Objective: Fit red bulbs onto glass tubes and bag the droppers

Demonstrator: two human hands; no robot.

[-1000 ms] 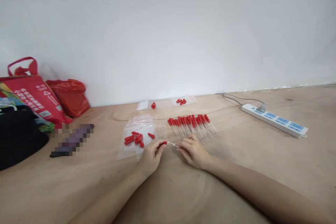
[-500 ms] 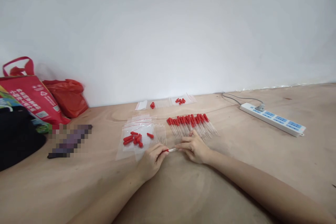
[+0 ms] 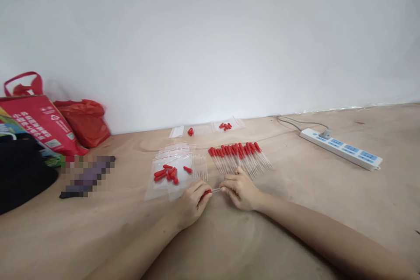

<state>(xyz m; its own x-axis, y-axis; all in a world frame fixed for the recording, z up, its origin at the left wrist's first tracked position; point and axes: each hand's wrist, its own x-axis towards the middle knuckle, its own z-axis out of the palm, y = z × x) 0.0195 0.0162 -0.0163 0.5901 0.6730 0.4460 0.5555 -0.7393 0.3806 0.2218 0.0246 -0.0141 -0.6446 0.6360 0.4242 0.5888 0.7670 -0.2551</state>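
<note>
My left hand [image 3: 193, 201] is closed around a red rubber dropper bulb [image 3: 206, 193]. My right hand [image 3: 241, 190] pinches a clear dropper tube [image 3: 215, 190], whose left end meets the bulb; the fingers cover its other end. Just beyond my right hand lies a row of droppers [image 3: 234, 151] with red bulbs and clear tubes. Several loose red bulbs [image 3: 170, 174] rest on clear zip bags [image 3: 172, 151] to the left. Between the bags and the row are bare clear tubes [image 3: 199, 167].
Near the wall lie more red bulbs [image 3: 225, 126] on a bag, with tubes [image 3: 203, 130] beside them. A white power strip [image 3: 341, 148] with a grey cable is at the right. On the left are a red-pink bag [image 3: 42, 118], a red plastic bag [image 3: 85, 122] and a black item [image 3: 22, 170].
Both hands have shifted slightly toward me. More of the red bulb shows between my left fingers, and my right hand stays on the tube.
</note>
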